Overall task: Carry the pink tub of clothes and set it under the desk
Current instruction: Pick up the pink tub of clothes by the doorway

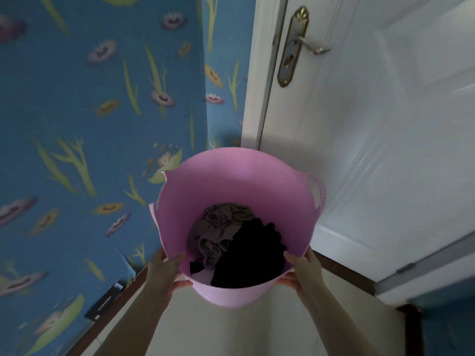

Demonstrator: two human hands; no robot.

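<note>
Currently carried: pink tub (232, 181), held aloft before me, clothes (236, 242) inside. My left hand (164, 265) clamps its rim at 8 o'clock, right hand (303, 268) at 4. Door (372, 124) at 2 o'clock. Worktop unseen; placement outstanding.

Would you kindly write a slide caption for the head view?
Both hands, left hand and right hand, grip the pink tub of clothes beside a white door.

Bare forearms — no sleeves, rings, watch.
</note>
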